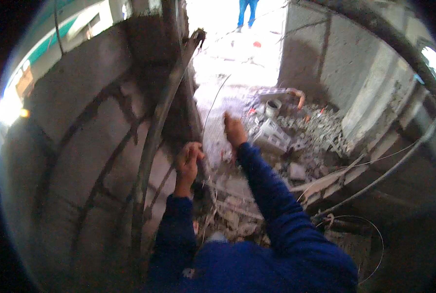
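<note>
My left hand [189, 158] is closed, its fingers curled beside the edge of an upright post [191, 105] at the end of a block wall. A thin dark wire [211, 108] rises from the fingertips of this hand and bends over to the right, its upper end free in the air. To the right and a little farther off, my right hand [234, 130] is a closed fist with the thumb side up. Whatever it may hold is too small to make out. A long wooden pole [163, 115] leans along the wall, left of both hands.
Rubble [320, 129] covers the floor at right, with a hollow block [272, 136] and a white bucket-like container [273, 107]. Loose cables [374, 183] cross the lower right. A grey block wall [91, 132] stands at left. Beyond the bright opening stands a person [247, 12] in blue trousers.
</note>
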Action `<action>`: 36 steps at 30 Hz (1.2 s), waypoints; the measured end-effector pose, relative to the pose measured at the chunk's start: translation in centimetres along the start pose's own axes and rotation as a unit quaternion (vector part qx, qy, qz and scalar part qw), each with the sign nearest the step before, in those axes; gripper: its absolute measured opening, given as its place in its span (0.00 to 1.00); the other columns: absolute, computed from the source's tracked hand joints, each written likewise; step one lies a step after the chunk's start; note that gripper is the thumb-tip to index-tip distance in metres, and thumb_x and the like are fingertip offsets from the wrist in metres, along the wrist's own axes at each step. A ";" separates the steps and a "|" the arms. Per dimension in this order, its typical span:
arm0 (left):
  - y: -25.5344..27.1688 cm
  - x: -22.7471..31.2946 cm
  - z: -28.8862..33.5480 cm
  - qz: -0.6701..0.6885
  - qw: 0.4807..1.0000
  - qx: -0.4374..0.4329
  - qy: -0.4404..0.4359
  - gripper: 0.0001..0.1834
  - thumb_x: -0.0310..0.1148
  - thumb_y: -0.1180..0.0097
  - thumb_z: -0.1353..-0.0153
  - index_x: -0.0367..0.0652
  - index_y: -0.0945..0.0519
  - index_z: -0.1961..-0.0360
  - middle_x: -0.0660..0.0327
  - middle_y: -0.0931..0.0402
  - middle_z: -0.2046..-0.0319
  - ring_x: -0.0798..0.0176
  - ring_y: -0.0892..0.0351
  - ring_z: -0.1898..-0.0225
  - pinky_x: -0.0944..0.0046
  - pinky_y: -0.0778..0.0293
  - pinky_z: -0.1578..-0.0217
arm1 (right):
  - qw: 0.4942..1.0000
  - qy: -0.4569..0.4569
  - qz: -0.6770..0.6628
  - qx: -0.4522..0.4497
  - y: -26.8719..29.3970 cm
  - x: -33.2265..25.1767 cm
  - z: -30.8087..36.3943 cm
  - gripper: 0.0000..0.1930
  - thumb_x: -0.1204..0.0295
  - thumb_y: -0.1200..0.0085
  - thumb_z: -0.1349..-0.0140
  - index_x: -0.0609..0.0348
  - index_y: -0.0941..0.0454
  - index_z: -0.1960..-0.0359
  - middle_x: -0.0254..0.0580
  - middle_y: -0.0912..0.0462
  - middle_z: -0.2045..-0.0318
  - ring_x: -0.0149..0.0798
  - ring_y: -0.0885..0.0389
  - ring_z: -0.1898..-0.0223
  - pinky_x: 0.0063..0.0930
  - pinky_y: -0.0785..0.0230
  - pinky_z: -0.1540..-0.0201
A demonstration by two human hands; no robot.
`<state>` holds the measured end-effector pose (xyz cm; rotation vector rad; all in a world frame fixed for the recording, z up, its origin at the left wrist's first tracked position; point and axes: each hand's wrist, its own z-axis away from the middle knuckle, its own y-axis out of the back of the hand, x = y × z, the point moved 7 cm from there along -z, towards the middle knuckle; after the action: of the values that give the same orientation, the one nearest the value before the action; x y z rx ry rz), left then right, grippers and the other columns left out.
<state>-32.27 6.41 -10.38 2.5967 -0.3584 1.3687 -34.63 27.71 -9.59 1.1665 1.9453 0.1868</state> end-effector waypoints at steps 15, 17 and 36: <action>4.1 -18.8 12.7 -0.235 0.959 -0.075 0.137 0.14 0.36 0.58 0.31 0.38 0.22 0.59 0.54 0.19 0.65 0.54 0.19 0.62 0.59 0.26 0.59 | 0.946 -0.196 -0.259 0.003 2.9 0.6 3.0 0.28 0.51 0.57 0.31 0.63 0.28 0.81 0.33 0.34 0.86 0.29 0.35 0.78 0.28 0.39 0.73; 4.3 -20.2 13.7 -0.243 0.955 -0.062 0.160 0.14 0.36 0.57 0.31 0.39 0.22 0.60 0.53 0.19 0.65 0.53 0.20 0.62 0.58 0.26 0.60 | 0.953 -0.187 -0.236 0.028 2.2 0.6 2.3 0.27 0.51 0.57 0.32 0.63 0.26 0.78 0.35 0.33 0.86 0.30 0.34 0.78 0.28 0.37 0.72; 6.4 -18.0 13.9 -0.192 0.969 -0.036 0.149 0.16 0.39 0.54 0.32 0.38 0.20 0.57 0.53 0.18 0.69 0.54 0.17 0.66 0.59 0.23 0.65 | 0.998 -0.043 0.022 -0.037 -4.5 0.6 -4.0 0.20 0.59 0.63 0.31 0.59 0.26 0.75 0.58 0.24 0.78 0.62 0.24 0.69 0.49 0.35 0.71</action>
<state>-33.10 -1.18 -32.71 2.2019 0.1326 1.5289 -40.61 26.80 -9.69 1.1501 1.8235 0.2265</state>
